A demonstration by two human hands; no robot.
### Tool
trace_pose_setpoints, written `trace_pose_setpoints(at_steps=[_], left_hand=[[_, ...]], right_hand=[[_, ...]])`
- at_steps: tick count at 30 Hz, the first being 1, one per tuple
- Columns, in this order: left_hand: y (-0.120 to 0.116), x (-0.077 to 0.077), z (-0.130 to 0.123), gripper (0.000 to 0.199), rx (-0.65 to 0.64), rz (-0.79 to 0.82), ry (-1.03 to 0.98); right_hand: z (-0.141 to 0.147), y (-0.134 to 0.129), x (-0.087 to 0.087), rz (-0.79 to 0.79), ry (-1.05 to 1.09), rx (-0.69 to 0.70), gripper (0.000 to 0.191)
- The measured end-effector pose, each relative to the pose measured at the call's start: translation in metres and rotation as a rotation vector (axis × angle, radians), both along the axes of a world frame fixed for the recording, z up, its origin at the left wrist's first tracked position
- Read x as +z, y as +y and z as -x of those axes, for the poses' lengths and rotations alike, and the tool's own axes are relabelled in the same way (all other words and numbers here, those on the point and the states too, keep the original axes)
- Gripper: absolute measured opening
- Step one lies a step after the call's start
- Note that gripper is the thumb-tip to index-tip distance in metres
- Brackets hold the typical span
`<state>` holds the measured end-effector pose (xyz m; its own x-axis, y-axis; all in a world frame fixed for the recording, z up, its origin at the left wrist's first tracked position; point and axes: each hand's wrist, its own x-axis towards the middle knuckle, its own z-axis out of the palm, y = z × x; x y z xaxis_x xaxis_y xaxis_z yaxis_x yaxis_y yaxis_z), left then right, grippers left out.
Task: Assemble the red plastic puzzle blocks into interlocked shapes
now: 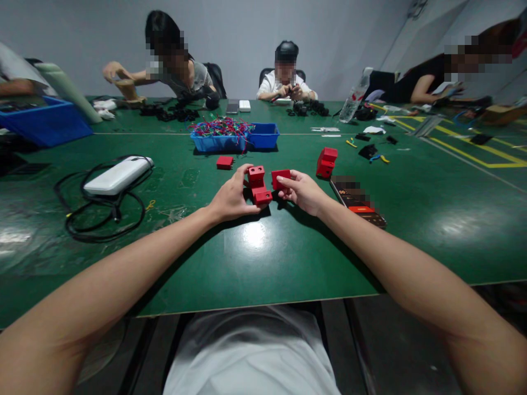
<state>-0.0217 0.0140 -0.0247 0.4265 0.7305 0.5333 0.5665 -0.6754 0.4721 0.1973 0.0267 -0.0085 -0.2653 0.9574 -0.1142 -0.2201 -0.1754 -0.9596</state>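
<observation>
My left hand (pixel 234 195) grips a red notched block (pixel 259 186) with round holes in its faces, thumb below and fingers above. Just to the right, a flat red block (pixel 281 179) is pinched between the thumb and fingers of my right hand (pixel 302 192). A narrow gap separates the two red pieces. Beyond my left hand lies a small red block with pins (pixel 224 163). A second notched red block (pixel 326 163) stands on the table past my right hand.
A phone (pixel 358 202) lies by my right forearm. Left are a white power bank (pixel 119 175) and a coiled black cable (pixel 78 233). Ahead, a blue bin (pixel 218 144) holds coloured wires beside another blue bin (pixel 264 136). A bottle (pixel 356 96) and pliers (pixel 379 158) lie farther right. Several people sit around.
</observation>
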Motion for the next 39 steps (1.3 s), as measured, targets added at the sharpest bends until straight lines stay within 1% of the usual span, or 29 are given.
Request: trace_pose_setpoints(at_steps=[4, 7, 9, 14, 16, 18, 20, 26, 30, 34, 39], left_hand=[[0.0, 0.001, -0.001, 0.094, -0.028, 0.007, -0.001], [0.0, 0.002, -0.001, 0.093, -0.035, 0.008, -0.006], [0.0, 0.002, -0.001, 0.093, -0.031, 0.011, -0.003], [0.0, 0.001, 0.0, 0.094, -0.022, 0.021, 0.009], [0.0, 0.001, 0.0, 0.094, -0.024, 0.021, 0.005], [0.0, 0.001, 0.0, 0.094, -0.026, 0.019, 0.005], [0.0, 0.001, 0.001, 0.094, -0.025, 0.02, 0.01], [-0.001, 0.001, -0.001, 0.093, -0.028, 0.027, -0.002], [-0.001, 0.001, -0.001, 0.094, -0.022, 0.024, -0.002], [-0.001, 0.0, -0.001, 0.094, -0.02, 0.035, 0.0], [-0.002, 0.0, 0.0, 0.093, -0.019, 0.047, 0.011]], right_hand=[[0.002, -0.002, 0.007, 0.082, 0.037, -0.014, 0.016], [0.003, -0.005, 0.011, 0.106, 0.044, -0.019, 0.009], [0.003, -0.006, 0.012, 0.097, 0.055, -0.009, 0.014], [0.003, -0.007, 0.007, 0.045, 0.042, 0.035, 0.04], [0.003, -0.006, 0.006, 0.028, 0.04, 0.04, 0.045], [0.004, -0.007, 0.006, 0.031, 0.047, 0.044, 0.045], [0.004, -0.007, 0.008, 0.051, 0.063, 0.047, 0.038], [0.005, -0.008, 0.014, 0.147, 0.108, 0.018, 0.003], [0.004, -0.007, 0.014, 0.181, 0.093, 0.016, 0.022], [0.005, -0.008, 0.013, 0.119, 0.079, -0.011, 0.024], [0.006, -0.009, 0.012, 0.123, 0.04, -0.078, 0.04]])
